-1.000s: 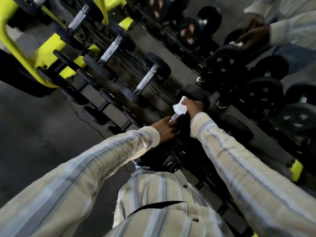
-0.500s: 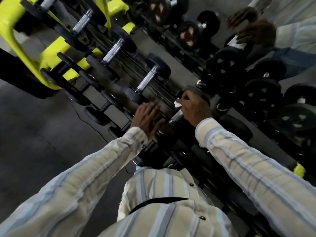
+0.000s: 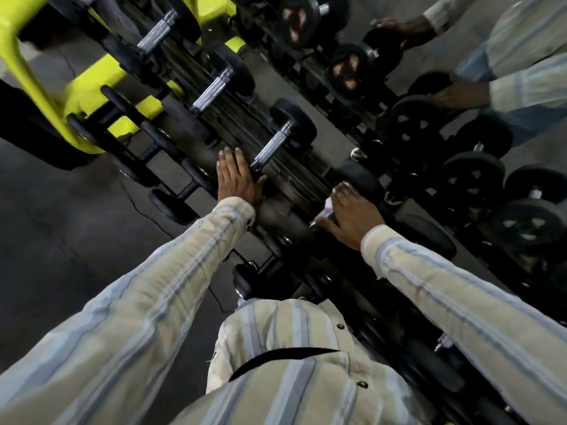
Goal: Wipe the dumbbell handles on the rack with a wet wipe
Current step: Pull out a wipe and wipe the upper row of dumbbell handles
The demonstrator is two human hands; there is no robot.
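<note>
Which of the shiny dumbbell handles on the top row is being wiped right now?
The one nearest the person, almost hidden under the right hand, which grips it through the white wet wipe. The bare handle beside the left hand and those beyond are untouched.

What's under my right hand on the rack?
A bit of white wet wipe and the end of a metal dumbbell handle show beneath the right hand. The hand covers the rest of the handle.
</note>
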